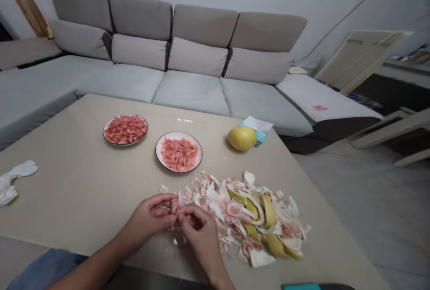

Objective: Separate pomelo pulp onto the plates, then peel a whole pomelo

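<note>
1. At the near edge of the beige table (77,182), your left hand (152,216) and right hand (199,231) meet. Both are closed, fingertips pinched on one pink pomelo piece (174,211) held between them just above the tabletop.
2. Just right of your hands, a heap of peel scraps (248,218) spreads across the table: white pith, pink membrane and curved yellow rind.
3. Beyond the heap stands the nearer plate (178,134), white with a dark rim and loaded with pink fruit flesh. A second plate (105,130), filled alike, sits farther back to its left, apart from it.
4. A whole yellow pomelo (242,138) rests near the table's far right edge, against a tissue pack (260,128) behind it.
5. A crumpled white cloth (13,180) lies well apart from your hands, at the left edge.
6. A grey sectional sofa (191,70) lines the wall behind the table.
</note>
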Demonstrator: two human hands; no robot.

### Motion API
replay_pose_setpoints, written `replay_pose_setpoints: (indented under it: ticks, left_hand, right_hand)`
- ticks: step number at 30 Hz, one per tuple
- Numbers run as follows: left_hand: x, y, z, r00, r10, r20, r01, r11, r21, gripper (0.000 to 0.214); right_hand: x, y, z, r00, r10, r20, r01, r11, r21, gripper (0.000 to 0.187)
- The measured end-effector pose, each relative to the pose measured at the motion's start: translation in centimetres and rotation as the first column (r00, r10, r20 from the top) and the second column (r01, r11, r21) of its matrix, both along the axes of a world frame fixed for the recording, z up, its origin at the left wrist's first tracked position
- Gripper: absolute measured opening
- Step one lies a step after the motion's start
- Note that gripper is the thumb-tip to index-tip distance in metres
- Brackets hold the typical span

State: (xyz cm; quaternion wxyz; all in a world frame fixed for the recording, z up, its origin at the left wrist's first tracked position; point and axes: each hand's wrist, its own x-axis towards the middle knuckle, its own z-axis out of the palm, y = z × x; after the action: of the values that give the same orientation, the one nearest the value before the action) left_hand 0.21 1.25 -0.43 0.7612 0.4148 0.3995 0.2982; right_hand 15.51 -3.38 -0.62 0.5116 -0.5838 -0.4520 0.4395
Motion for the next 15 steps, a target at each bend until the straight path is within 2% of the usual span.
replay_pose_setpoints:
  ticks: [4, 7, 12, 15]
  left_hand:
    - [-0.2, -0.1, 1.3, 0.999, -0.013, 0.048, 0.019, 0.992, -0.123, 0.049]
    - [-0.3, -0.2, 2.1, 0.998, -0.012, 0.068, 0.025, 0.983, -0.183, 0.046]
    - [-0.5, -0.2, 2.2, 0.989, -0.044, 0.138, 0.077, 0.968, -0.240, 0.041]
    - [-0.8, 0.1, 2.1, 0.980, -0.065, 0.190, 0.112, 0.963, -0.245, 0.039]
  right_hand:
    - [0.6, 0.2, -0.5, 0.981, 0.024, -0.191, -0.043, 0.995, -0.093, 0.027]
    - [1.1, 0.3, -1.0, 0.937, 0.017, -0.348, -0.066, 0.989, -0.130, 0.033]
    - [1.1, 0.3, -1.1, 0.839, 0.039, -0.542, -0.131, 0.982, -0.133, 0.033]
    - [1.1, 0.3, -1.1, 0.805, 0.071, -0.590, -0.173, 0.978, -0.118, 0.033]
